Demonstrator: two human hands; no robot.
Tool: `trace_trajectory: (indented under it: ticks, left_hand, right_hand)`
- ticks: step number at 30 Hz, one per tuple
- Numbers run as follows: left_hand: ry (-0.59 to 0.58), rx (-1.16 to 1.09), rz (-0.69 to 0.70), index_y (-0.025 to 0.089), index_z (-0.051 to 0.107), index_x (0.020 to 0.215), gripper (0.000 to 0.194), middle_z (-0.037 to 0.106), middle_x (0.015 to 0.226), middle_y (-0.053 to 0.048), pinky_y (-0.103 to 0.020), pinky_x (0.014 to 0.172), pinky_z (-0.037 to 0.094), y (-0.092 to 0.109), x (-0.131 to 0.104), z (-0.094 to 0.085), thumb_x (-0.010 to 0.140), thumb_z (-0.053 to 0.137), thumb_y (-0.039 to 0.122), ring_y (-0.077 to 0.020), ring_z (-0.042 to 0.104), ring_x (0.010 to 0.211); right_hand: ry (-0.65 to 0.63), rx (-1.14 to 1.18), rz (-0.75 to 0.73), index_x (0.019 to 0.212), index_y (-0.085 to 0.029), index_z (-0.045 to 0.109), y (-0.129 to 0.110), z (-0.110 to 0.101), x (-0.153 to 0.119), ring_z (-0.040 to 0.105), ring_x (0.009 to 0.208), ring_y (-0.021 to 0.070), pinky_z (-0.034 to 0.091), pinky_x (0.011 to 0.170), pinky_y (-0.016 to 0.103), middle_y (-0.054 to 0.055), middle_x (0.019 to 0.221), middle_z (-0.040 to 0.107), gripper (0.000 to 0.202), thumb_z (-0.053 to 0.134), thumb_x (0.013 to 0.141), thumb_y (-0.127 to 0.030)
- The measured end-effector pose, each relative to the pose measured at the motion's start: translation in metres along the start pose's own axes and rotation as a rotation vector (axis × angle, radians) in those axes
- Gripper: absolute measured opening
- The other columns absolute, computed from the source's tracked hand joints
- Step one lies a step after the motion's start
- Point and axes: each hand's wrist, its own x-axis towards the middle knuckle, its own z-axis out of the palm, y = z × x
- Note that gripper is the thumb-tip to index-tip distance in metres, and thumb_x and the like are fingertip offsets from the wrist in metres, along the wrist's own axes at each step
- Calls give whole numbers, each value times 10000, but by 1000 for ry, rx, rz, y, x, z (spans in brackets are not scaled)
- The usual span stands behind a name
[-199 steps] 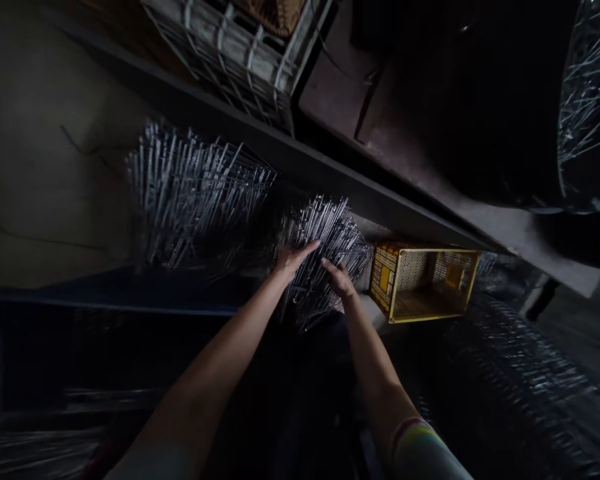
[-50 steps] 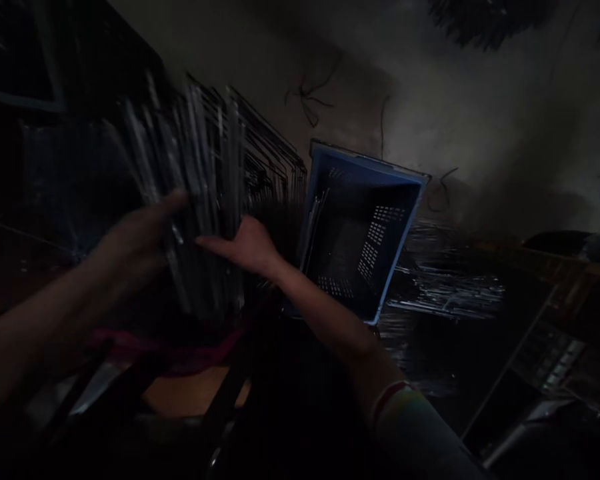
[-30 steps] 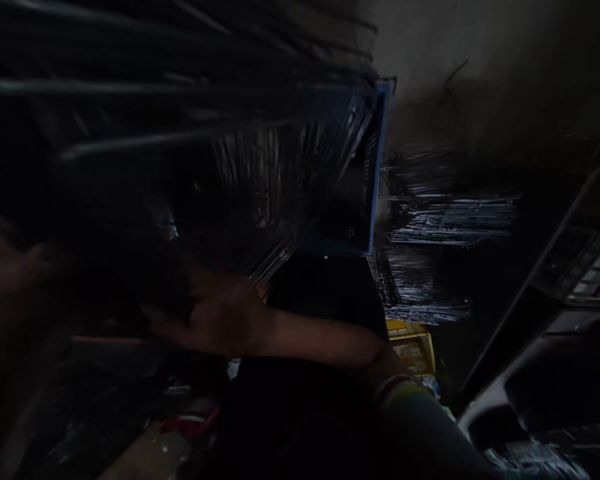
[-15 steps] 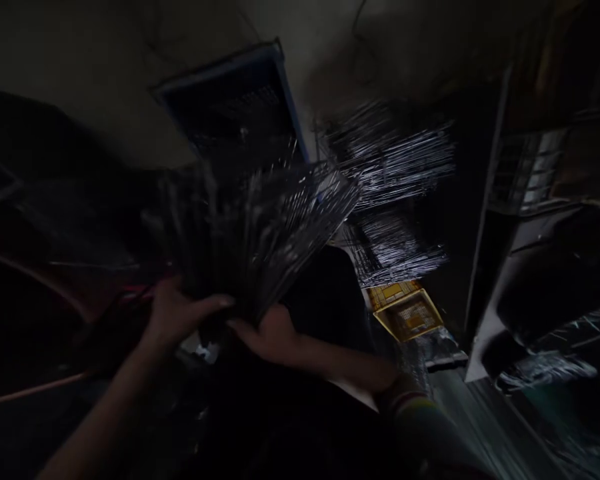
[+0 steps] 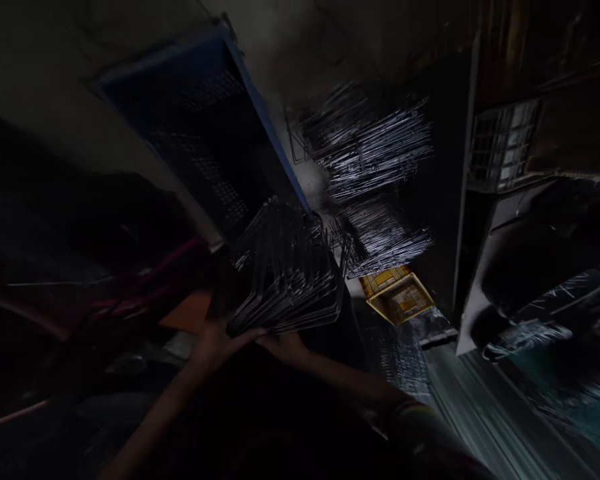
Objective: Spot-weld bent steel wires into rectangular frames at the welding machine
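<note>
Gripping from both sides, a thick bundle of thin grey metal wire frames point(image 5: 287, 273) is held low in the middle of the view, its lower near edge pinched between the two hands. The left hand point(image 5: 219, 341) is closed on the bundle's near left corner, fingers curled under the wires; the right hand point(image 5: 286, 347) is closed on the near edge just beside it, and the two hands are nearly touching. The bundle is tilted, fanning upward and away from the hands, and its far end is seen just beside the lower corner of a dark blue perforated plastic crate point(image 5: 200, 133), which is tipped on its side with the open mouth towards the camera; whether wires and crate touch cannot be told in the dim light. Beyond the crate's right edge, two further stacks of bright silver wire frames point(image 5: 367, 143) are piled one above the other on the floor. Below these stacks, a small yellow perforated plastic basket point(image 5: 397, 300) is seen, well apart from the hands. A striped sleeve cuff point(image 5: 413, 413) is visible on the right forearm.
</note>
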Motion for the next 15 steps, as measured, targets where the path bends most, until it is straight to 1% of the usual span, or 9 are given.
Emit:
trace_trajectory:
  ticks: [2,6,10,13,15]
  left_hand:
    - [2,23,53,193,758,944,546,771,975,-112,-403,859,587,-8,0,11,666,715,661,-363,717,968]
    - [75,35,119,166,759,981,615,771,952,-125,-411,828,597,-22,-1,26,685,704,702,-361,722,941]
    - [123,13,157,190,742,994,624,776,953,-92,-390,811,606,-27,-2,33,706,676,740,-317,736,897]
    - [105,4,173,208,736,1017,600,778,944,-66,-364,817,597,-27,-2,35,736,660,734,-295,737,902]
    - [81,2,183,215,737,996,552,778,938,-52,-338,801,588,-27,-2,37,759,660,707,-278,737,885]
  right_hand:
    - [-1,9,39,1071,-296,719,9,-2,-4,641,1174,289,443,1103,481,39,1144,728,327,762,747,-277]
    - [-30,65,21,1076,-269,712,18,-8,-7,634,1181,274,457,1085,461,42,1107,731,317,745,769,-342]
    - [-42,72,-5,1099,-217,710,19,-12,-5,609,1196,287,410,1108,489,58,1086,724,364,734,782,-393]
    - [-71,96,-9,1076,-210,727,20,-14,-6,609,1186,291,415,1104,485,64,1075,722,351,727,788,-409]
    - [-59,132,33,1071,-210,732,21,-15,-7,626,1154,297,443,1082,488,70,1077,723,380,753,764,-433]
